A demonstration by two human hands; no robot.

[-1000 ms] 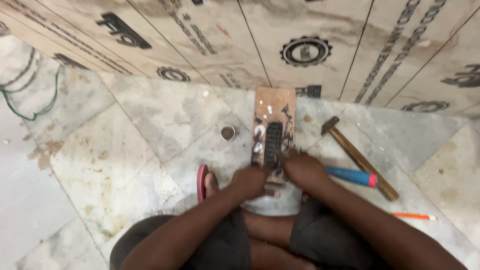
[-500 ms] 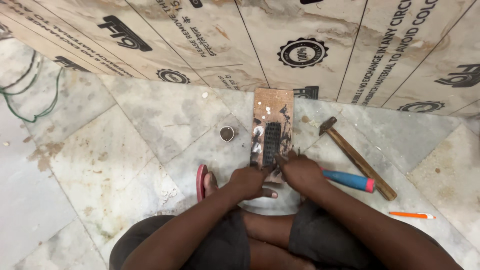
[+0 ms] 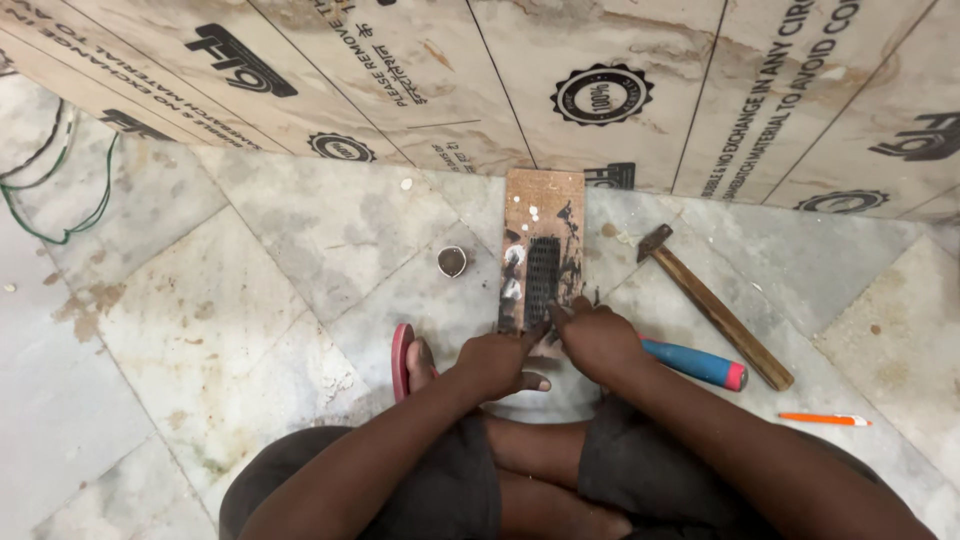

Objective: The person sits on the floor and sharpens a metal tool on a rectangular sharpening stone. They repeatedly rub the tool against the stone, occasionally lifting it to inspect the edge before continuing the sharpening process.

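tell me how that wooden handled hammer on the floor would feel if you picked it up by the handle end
The wooden-handled hammer with a dark metal head would probably feel stiff and head-heavy, since the metal sits at one end. Lying flat on the marble floor, it seems unlikely to roll.

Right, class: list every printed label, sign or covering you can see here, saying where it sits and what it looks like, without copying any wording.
Printed protective sheets: across the top, covering large tiles; beige, stained, black lettering in diagonal rows.
Round seal marks: black toothed circles, repeated on the sheets.
Block logos: bold black, on the sheets at upper left and far right.
No screens or packages show.
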